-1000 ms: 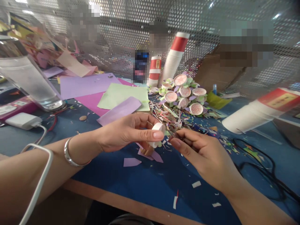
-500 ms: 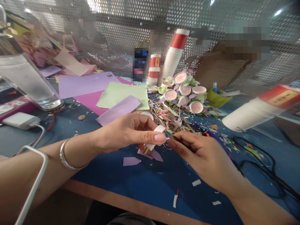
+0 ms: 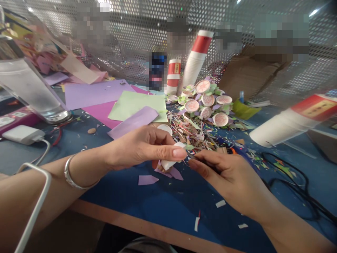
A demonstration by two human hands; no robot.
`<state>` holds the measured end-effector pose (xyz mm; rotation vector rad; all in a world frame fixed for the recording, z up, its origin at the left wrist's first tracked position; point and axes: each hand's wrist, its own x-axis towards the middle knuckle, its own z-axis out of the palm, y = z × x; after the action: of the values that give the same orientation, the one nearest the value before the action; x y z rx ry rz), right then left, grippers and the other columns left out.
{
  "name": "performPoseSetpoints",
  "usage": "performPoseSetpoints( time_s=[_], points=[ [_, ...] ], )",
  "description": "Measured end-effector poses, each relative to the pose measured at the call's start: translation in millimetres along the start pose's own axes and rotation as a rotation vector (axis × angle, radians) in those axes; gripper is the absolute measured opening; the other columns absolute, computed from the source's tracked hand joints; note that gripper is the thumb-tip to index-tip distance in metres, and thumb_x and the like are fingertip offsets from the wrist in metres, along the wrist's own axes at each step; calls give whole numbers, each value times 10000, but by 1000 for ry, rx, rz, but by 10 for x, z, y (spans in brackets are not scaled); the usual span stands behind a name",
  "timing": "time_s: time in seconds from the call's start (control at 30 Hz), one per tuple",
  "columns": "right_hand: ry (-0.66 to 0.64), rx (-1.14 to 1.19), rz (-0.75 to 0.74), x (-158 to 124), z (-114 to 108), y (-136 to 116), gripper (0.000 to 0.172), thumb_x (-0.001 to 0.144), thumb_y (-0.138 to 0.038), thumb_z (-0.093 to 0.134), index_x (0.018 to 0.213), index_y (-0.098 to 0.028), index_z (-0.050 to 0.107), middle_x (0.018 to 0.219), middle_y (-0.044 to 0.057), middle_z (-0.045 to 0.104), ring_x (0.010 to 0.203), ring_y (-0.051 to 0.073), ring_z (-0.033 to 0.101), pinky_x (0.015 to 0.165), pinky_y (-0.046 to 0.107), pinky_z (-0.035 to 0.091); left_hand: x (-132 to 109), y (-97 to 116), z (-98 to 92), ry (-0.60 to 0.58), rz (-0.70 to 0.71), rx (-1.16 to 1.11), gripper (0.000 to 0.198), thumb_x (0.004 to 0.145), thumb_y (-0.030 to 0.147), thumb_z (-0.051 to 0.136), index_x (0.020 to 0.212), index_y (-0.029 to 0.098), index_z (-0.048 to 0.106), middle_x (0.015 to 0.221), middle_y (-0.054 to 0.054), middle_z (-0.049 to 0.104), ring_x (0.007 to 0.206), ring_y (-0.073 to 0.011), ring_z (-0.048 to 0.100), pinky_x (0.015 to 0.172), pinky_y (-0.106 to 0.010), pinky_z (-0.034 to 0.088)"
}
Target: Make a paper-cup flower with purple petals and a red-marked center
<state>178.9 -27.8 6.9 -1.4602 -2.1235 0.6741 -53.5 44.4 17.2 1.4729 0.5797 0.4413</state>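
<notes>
Left hand (image 3: pixel 142 144): pinched on white piece (image 3: pixel 168 163), over purple scraps (image 3: pixel 176 173); right hand (image 3: pixel 229 172): closed round tool (image 3: pixel 191 154), tip beside left thumb; best practice: piece steady, tip clear of skin

One camera, on the person's head, looks forward and down across the bench (image 3: pixel 168 203) from just behind its near edge, which slants low through the view. The left hand (image 3: pixel 144 146) and right hand (image 3: pixel 229 175) are close; a perforated metal screen (image 3: pixel 126 42) stands beyond.
</notes>
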Motion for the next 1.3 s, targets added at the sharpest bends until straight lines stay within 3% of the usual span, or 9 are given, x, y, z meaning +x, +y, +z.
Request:
performPoseSetpoints(
  time_s=[0.13, 0.3, 0.5, 0.7, 0.87, 1.13, 1.3],
  points=[
    [-7, 5, 26, -13, -10, -22, 389, 1028, -477, 511, 795, -210, 673, 622, -27, 530, 578, 123, 445, 527, 265, 358, -19, 7, -13, -11, -9, 12, 421, 931, 483, 659, 739, 109, 674, 674, -36, 647, 585, -74, 570, 489, -147, 402],
    [-54, 35, 57, -13, -21, -25, 384, 1030, -491, 501, 842, -216, 693, 683, -5, 621, 619, 138, 519, 552, 270, 387, -6, 13, -42, -17, -62, -115, 459, 939, 514, 616, 763, 102, 711, 663, -72, 680, 541, -95, 580, 439, -158, 414],
    [-24, -84, 35, 10, -33, 29, 437, 1033, -525, 484, 758, -218, 630, 604, -33, 521, 595, 132, 488, 599, 293, 363, 9, -38, -72, -53, -121, -240, 321, 942, 383, 613, 906, 86, 728, 858, -135, 761, 751, -178, 713, 639, -226, 584],
    [1, -130, -27, 2, -34, 51, 427, 1044, -517, 467, 800, -210, 634, 644, -25, 568, 601, 126, 516, 601, 289, 367, -11, -39, -55, -82, -86, -120, 262, 969, 281, 600, 917, 74, 751, 915, -142, 780, 790, -167, 717, 687, -216, 565],
    [53, -125, -61, -28, -43, 50, 389, 1037, -490, 497, 806, -208, 633, 663, -4, 608, 591, 129, 545, 535, 273, 360, -19, -44, -65, -137, -62, 4, 291, 979, 330, 621, 1055, 100, 782, 1030, -144, 791, 908, -190, 720, 823, -263, 572],
    [37, -130, -113, -54, -59, 43, 380, 1029, -516, 505, 887, -201, 664, 689, 3, 651, 575, 125, 555, 508, 261, 361, -24, -39, -84, -236, -92, -112, 259, 953, 333, 669, 1069, 144, 803, 1017, -117, 789, 886, -181, 727, 782, -238, 568],
    [51, -160, -128, -42, -51, 67, 377, 1025, -523, 515, 917, -201, 679, 673, -7, 650, 559, 119, 536, 528, 260, 373, -9, -62, -74, -190, -84, -75, 253, 914, 358, 726, 990, 134, 814, 957, -97, 786, 855, -161, 707, 790, -222, 559]
  ],
)
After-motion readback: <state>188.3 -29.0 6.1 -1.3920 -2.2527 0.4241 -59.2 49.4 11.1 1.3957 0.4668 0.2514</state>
